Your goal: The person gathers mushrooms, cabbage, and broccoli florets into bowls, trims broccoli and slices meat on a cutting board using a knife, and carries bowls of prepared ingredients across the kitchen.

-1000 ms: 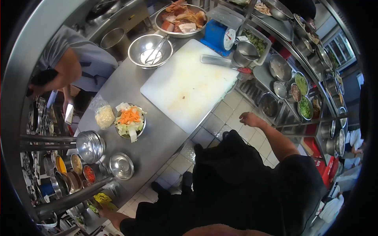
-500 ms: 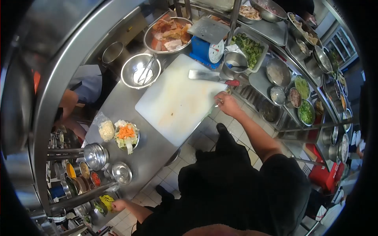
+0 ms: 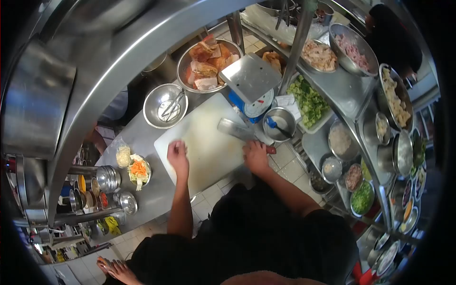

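My left hand (image 3: 177,154) is over the left part of a white cutting board (image 3: 204,128). Its fingers look curled in, with nothing visible in them. At the board's right edge, my right hand (image 3: 256,155) has its fingers closed over the handle of a cleaver (image 3: 234,128). The broad metal blade points left across the board, and the red handle end sticks out past my hand. How firm the grip is stays hidden.
Behind the board are a bowl of large meat pieces (image 3: 205,64), a metal bowl with a utensil (image 3: 166,106), a scale (image 3: 251,78) and a metal pot (image 3: 279,125). A bowl of shredded vegetables (image 3: 139,172) sits left. Shelves of food (image 3: 362,197) stand right. Another person (image 3: 394,42) is at upper right.
My left hand has come from the lower left to above the board. My right hand has moved from the board's near right edge to the cleaver's handle. The view has shifted.
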